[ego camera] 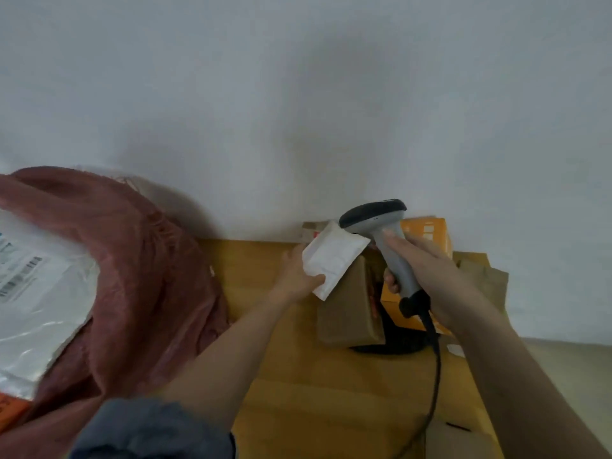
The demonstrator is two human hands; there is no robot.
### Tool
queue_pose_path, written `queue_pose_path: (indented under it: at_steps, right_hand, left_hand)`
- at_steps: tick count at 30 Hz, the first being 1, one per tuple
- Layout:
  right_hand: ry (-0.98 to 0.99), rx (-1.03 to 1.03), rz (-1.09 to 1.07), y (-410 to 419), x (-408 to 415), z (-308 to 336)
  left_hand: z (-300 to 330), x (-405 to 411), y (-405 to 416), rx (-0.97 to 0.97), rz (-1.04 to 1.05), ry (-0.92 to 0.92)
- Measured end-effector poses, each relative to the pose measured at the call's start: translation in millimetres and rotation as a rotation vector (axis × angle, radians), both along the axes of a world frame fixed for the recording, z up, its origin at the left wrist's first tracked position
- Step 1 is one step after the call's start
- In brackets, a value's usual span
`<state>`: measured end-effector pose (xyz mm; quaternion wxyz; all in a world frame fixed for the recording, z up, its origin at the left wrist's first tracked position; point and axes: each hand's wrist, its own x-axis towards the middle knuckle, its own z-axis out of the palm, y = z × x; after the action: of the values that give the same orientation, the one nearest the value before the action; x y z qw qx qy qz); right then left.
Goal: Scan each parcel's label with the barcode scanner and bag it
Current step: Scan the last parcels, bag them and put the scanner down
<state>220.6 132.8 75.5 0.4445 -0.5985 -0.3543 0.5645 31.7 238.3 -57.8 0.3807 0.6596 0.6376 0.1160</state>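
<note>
Scanning is the step in hand: the right hand (pixel 440 276) is gripping the barcode scanner (pixel 381 233) with fingers wrapped round its grey handle, its dark head tilting down just above the small white parcel (pixel 331 260). The left hand (pixel 298 276) is pinching that parcel at its near edge, thumb on top. Whether the label is facing the scanner cannot be told. Next, I judge, the parcel is going left, well beyond the fingers, into the reddish bag (pixel 132 276).
</note>
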Motion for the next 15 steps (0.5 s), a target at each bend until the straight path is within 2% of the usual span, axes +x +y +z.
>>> queue_pose_path:
  at_steps: [6, 11, 15]
  right_hand:
    - [-0.028, -0.033, -0.051, 11, 10, -22]
    - [-0.068, -0.043, -0.039, 13, 12, -28]
    - [-0.06, -0.038, -0.045, 11, 11, -23]
  left_hand:
    - [-57, 17, 18, -0.14, -0.03, 0.113]
    - [-63, 23, 16, -0.182, -0.002, -0.064]
    - [-55, 17, 6, -0.286, 0.185, -0.12]
